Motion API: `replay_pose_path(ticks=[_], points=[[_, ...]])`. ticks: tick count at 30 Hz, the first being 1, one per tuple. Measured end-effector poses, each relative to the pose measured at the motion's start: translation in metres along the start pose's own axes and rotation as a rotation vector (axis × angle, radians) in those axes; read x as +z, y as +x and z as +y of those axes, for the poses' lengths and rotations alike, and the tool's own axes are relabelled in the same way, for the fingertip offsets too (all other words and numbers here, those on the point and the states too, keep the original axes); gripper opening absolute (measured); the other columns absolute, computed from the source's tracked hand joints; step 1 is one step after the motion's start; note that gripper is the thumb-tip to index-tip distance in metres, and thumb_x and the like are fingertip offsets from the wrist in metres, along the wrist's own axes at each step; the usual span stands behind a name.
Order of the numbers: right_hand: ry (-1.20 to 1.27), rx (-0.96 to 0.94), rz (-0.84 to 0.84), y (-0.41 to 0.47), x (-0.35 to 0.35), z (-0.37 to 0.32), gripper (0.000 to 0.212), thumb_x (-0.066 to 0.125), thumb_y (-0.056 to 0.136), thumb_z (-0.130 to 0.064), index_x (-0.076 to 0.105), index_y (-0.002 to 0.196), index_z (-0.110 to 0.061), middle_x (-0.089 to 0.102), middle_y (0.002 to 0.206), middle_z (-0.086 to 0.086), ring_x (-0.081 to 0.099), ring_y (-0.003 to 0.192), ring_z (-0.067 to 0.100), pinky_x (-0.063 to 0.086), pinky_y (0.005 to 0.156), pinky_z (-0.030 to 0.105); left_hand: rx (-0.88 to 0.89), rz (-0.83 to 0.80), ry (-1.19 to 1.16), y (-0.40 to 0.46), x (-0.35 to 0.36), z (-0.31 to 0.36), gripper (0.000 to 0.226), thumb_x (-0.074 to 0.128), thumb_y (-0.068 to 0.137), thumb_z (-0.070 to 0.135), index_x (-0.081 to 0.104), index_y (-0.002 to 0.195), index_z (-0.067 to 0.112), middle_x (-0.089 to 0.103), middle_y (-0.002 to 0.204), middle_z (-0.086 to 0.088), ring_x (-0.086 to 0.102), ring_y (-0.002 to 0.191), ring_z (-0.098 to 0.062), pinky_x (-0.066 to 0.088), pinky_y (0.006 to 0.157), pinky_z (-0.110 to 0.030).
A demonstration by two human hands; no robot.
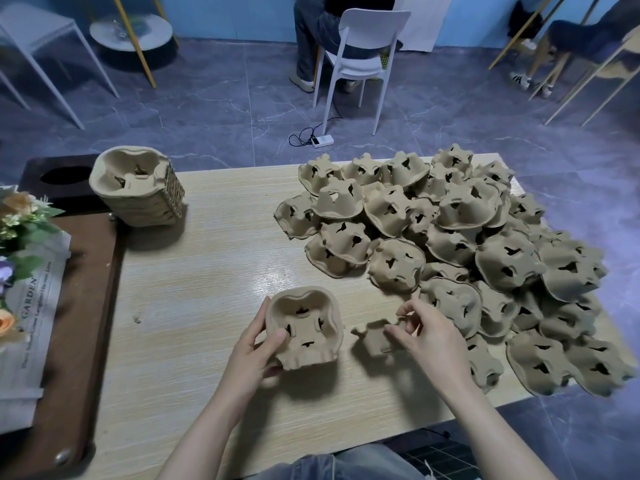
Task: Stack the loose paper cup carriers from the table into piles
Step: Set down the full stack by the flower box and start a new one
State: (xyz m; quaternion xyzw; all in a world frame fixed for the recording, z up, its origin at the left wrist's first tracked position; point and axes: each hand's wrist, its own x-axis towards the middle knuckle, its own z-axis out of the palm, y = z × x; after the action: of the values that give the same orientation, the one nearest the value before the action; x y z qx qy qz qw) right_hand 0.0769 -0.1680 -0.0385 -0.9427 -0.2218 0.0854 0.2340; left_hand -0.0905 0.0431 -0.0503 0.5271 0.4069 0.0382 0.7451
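Note:
A big heap of loose brown pulp cup carriers (460, 244) covers the right half of the wooden table (207, 265), most lying upside down. A finished tall pile of carriers (135, 188) stands at the table's far left. My left hand (256, 355) grips a small stack of carriers (304, 327) held cavity-up above the near middle of the table. My right hand (426, 334) pinches the rim of a single upside-down carrier (375, 337) just right of that stack, at the heap's near edge.
A dark brown board (79, 306) lies along the table's left side with a flower bouquet (17, 237) wrapped in printed paper on it. Beyond the table are a white chair (363, 53) with a seated person, a power strip (322, 140) on the floor, and other chairs.

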Motion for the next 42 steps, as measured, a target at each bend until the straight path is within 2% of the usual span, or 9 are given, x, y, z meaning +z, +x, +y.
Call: replay_pose_path(ticks=[11,17,22,25,27,29,35,38,42], points=[[0.508,-0.195,0.262,-0.02,-0.012,-0.036,0.037,0.077,0.075,0.005,0.063,0.094,-0.024,0.06,0.084,-0.01,0.057,0.072,0.016,0.047,0.067,0.031,0.017,-0.034,0.024,0.002,-0.003,-0.002,0.058,0.059,0.095,0.019,0.036,0.139,0.049,0.06,0.109,0.031,0.068,0.084,0.007,0.057,0.065,-0.02],[0.589,-0.342,0.232,-0.022,0.008,-0.052,0.02,0.065,0.078,-0.019,0.062,0.097,-0.027,0.06,0.086,-0.014,0.054,0.07,0.011,0.044,0.062,0.026,0.002,-0.066,0.026,0.003,-0.006,0.001,0.045,0.049,0.099,0.037,0.036,0.139,0.053,0.049,0.126,0.035,0.061,0.093,0.014,0.058,0.079,-0.027],[0.506,-0.402,0.122,-0.03,0.03,-0.055,0.025,0.065,0.079,-0.019,0.058,0.1,-0.031,0.057,0.087,-0.017,0.054,0.07,0.008,0.047,0.06,0.03,0.017,-0.084,0.04,0.003,-0.002,0.005,0.044,0.034,0.102,0.041,0.038,0.146,0.039,0.047,0.123,0.032,0.056,0.086,0.027,0.045,0.061,-0.001],[0.413,-0.429,0.091,-0.033,0.036,-0.055,0.022,0.064,0.08,-0.022,0.056,0.098,-0.032,0.055,0.087,-0.019,0.052,0.069,0.005,0.047,0.058,0.031,-0.012,-0.066,0.06,0.004,-0.005,0.003,0.049,0.033,0.093,0.06,0.047,0.139,0.047,0.056,0.132,0.023,0.061,0.112,0.0,0.057,0.08,-0.022],[0.383,-0.426,0.078,-0.033,0.037,-0.054,0.022,0.063,0.08,-0.023,0.055,0.098,-0.032,0.054,0.086,-0.019,0.052,0.069,0.005,0.047,0.058,0.033,-0.013,-0.05,0.056,0.006,-0.008,-0.002,0.06,0.033,0.085,0.076,0.051,0.135,0.05,0.058,0.137,0.014,0.057,0.125,-0.016,0.05,0.103,-0.044],[0.36,-0.421,0.068,-0.033,0.038,-0.052,0.021,0.063,0.08,-0.023,0.055,0.098,-0.031,0.054,0.086,-0.019,0.052,0.069,0.005,0.047,0.059,0.033,-0.012,-0.066,0.069,0.006,-0.01,-0.002,0.066,0.033,0.079,0.088,0.05,0.133,0.054,0.054,0.142,0.014,0.053,0.13,-0.019,0.042,0.109,-0.053],[0.354,-0.406,-0.021,-0.03,0.033,-0.05,0.019,0.067,0.081,-0.029,0.057,0.097,-0.032,0.056,0.088,-0.02,0.052,0.072,0.004,0.046,0.063,0.025,0.0,-0.114,0.082,0.007,-0.014,0.001,0.059,0.044,0.081,0.08,0.046,0.135,0.057,0.05,0.145,0.019,0.045,0.136,-0.012,0.036,0.114,-0.052],[0.357,-0.46,-0.096,-0.03,0.032,-0.047,0.02,0.072,0.084,-0.038,0.061,0.098,-0.029,0.058,0.09,-0.018,0.054,0.076,0.004,0.046,0.065,0.025,-0.007,-0.088,0.089,0.006,-0.011,0.002,0.044,0.04,0.092,0.069,0.049,0.133,0.056,0.056,0.139,0.017,0.054,0.128,-0.013,0.048,0.104,-0.05],[0.359,-0.465,-0.118,-0.028,0.035,-0.045,0.02,0.07,0.086,-0.042,0.064,0.096,-0.027,0.06,0.09,-0.018,0.055,0.078,0.005,0.048,0.066,0.028,0.019,-0.072,0.086,0.007,-0.007,0.003,0.037,0.037,0.098,0.051,0.051,0.132,0.051,0.065,0.123,0.024,0.061,0.117,-0.005,0.054,0.093,-0.031]])
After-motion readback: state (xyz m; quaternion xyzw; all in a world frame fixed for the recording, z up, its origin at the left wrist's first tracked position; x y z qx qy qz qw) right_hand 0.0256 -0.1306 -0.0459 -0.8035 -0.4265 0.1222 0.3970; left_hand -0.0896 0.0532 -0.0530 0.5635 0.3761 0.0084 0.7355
